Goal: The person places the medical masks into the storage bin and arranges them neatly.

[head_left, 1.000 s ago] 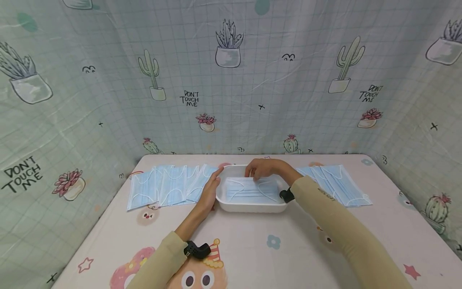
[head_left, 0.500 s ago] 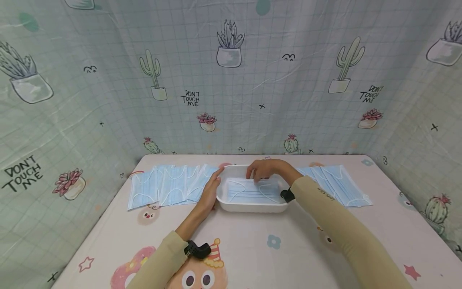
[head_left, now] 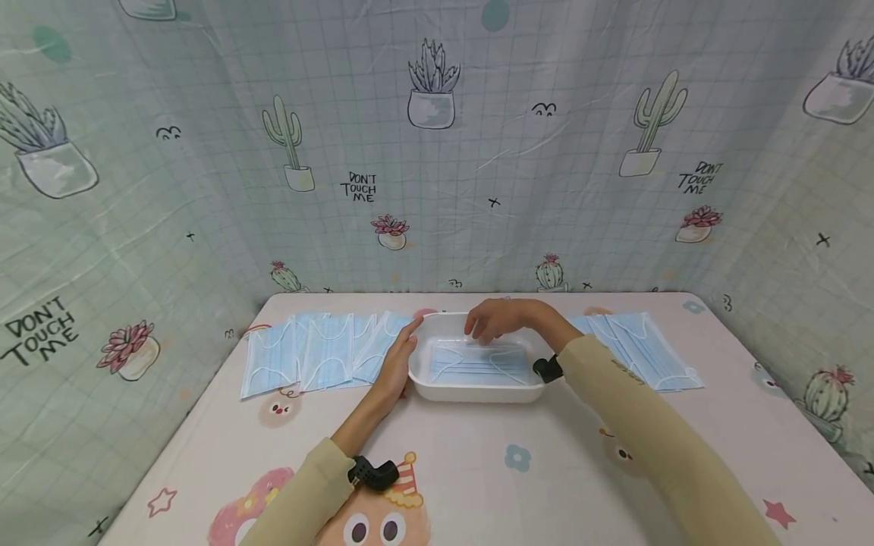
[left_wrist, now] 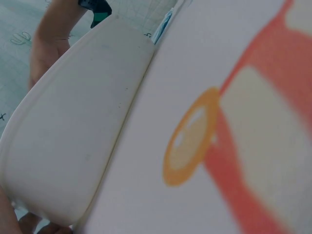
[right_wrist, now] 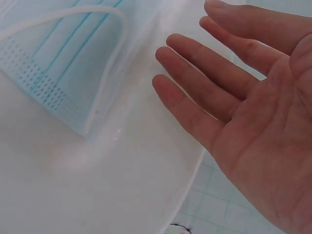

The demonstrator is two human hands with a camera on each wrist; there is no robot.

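Note:
A white plastic tray (head_left: 478, 393) stands on the table, with a light blue face mask (head_left: 478, 367) lying flat in it, its white ear loops on top. At the tray's left end, my left hand (head_left: 394, 365) holds the wall; in the left wrist view its fingers (left_wrist: 30, 223) show past the tray's lower corner. Over the tray's back part hovers my right hand (head_left: 501, 318). The right wrist view shows this hand's fingers loosely bent and apart from the mask (right_wrist: 63, 63), with nothing between them.
Several blue masks (head_left: 328, 353) overlap in a row left of the tray. More overlapping masks (head_left: 635, 345) lie to its right, partly behind the right forearm. A patterned curtain (head_left: 437, 167) hangs behind the table (head_left: 464, 470).
The mask's back edge has settled lower into the tray. My right fingers have come away from it, and the right wrist has shifted slightly right. My left hand stays on the tray.

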